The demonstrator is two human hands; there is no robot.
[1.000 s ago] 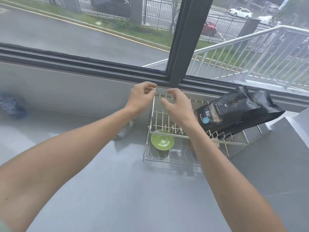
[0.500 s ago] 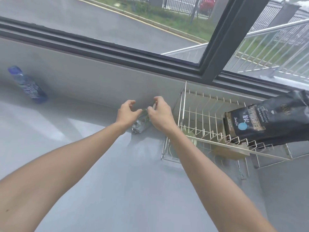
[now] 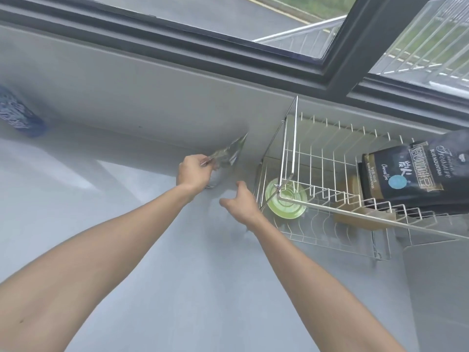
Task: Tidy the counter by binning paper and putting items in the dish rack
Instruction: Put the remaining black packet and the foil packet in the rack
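Note:
My left hand [image 3: 194, 174] grips a small silvery-green foil packet [image 3: 229, 154], lifted just off the grey counter near the back wall. To its right, my right hand [image 3: 241, 203] hovers over the counter with fingers loosely apart, holding nothing, close to the left end of the wire dish rack [image 3: 294, 138]. Inside the rack lie a green saucer [image 3: 285, 199], a black coffee bag [image 3: 411, 176] on the upper tier, and a brown object [image 3: 355, 214] partly hidden under the wires.
A blue-labelled plastic bottle [image 3: 17, 115] lies on the counter [image 3: 177, 262] at far left against the wall. A window with a dark frame [image 3: 228, 54] runs above the back wall. A lower grey surface [image 3: 436, 288] adjoins at right.
Both hands came down from the rack's top edge to the packet beside it. My left hand has taken hold of the packet and raised it; my right hand has drawn away toward the rack.

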